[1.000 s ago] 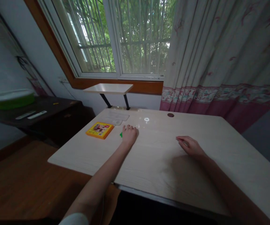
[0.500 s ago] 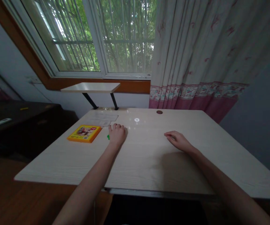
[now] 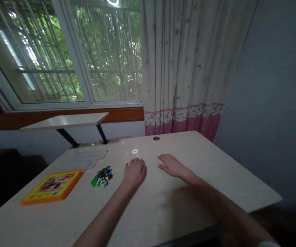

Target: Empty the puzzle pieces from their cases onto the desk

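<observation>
My left hand (image 3: pixel 135 173) is over the middle of the desk, back of the hand up and fingers curled down. Whatever may be under its fingers is hidden. To its left lies a loose pile of small plastic pieces (image 3: pixel 103 177) in green, blue, dark brown and some yellow and white. My right hand (image 3: pixel 173 165) is a short way to the right, thumb apart from the fingers, with nothing visible in it. The two hands do not touch.
An orange-yellow flat box (image 3: pixel 52 187) with a printed picture lies left on the white desk (image 3: pixel 137 219). Behind it are clear plastic sheets (image 3: pixel 83 159). A raised shelf (image 3: pixel 68 120) stands at the back left, and a round cable hole (image 3: pixel 156 138) is near the back edge.
My view has turned right. My left hand has moved right, off the pile of pieces, which now shows. My right hand has come closer to it and its fingers have opened.
</observation>
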Demonstrator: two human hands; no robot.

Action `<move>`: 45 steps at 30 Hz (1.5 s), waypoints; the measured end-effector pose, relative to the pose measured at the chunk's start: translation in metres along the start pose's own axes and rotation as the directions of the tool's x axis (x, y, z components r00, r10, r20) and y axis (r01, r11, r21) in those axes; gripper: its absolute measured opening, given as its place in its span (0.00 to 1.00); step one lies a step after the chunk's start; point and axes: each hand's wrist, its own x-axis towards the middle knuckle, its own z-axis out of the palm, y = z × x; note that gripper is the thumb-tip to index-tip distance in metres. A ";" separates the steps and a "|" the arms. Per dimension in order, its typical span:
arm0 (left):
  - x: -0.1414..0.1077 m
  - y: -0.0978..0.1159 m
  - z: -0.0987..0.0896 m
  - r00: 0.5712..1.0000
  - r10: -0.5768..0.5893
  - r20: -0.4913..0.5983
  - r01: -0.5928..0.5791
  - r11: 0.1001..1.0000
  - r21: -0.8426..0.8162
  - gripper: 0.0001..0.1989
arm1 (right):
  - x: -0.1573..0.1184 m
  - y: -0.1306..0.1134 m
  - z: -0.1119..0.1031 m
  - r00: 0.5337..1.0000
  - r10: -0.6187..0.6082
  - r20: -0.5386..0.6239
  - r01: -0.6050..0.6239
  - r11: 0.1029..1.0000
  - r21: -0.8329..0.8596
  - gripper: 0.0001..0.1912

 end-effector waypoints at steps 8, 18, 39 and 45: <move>-0.014 0.001 0.025 0.998 0.059 0.015 -0.059 0.998 0.006 0.25 | -0.011 -0.011 0.017 0.992 0.067 0.111 -0.067 0.998 0.001 0.31; -0.007 -0.007 0.037 0.987 -0.028 0.159 0.029 1.000 0.001 0.37 | -0.009 -0.013 0.023 0.944 0.222 0.244 -0.212 0.975 -0.066 0.37; -0.011 -0.006 0.032 0.984 -0.014 0.177 0.011 1.000 0.020 0.36 | -0.008 -0.010 0.022 0.941 0.210 0.266 -0.207 0.978 -0.036 0.40; -0.011 -0.007 0.033 0.988 -0.003 0.154 0.001 1.000 0.014 0.36 | -0.008 -0.008 0.023 0.949 0.190 0.253 -0.192 0.981 -0.019 0.40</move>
